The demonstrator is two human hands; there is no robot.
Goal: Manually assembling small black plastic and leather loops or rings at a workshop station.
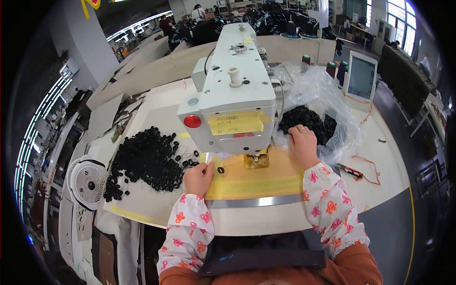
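My left hand (198,179) rests on the table left of the sewing machine (237,85), its fingers curled together. Whether something is between them is hidden. Just right of its fingertips lies a single small black ring (220,170) on the yellow-taped plate (237,186). A spread heap of black rings (147,159) with loose threads reaches up to this hand from the left. My right hand (303,145) is at the near left edge of a dark pile of small black pieces (311,121) in a clear plastic bag (349,137). Its fingers are drawn together at the pieces; what they pinch cannot be made out.
The machine head with its red button (192,121) stands between my hands. A white fan (89,183) is at the left edge. At right are a thread snipper (350,171) with orange cord, a screen (361,76) and thread cones (330,69).
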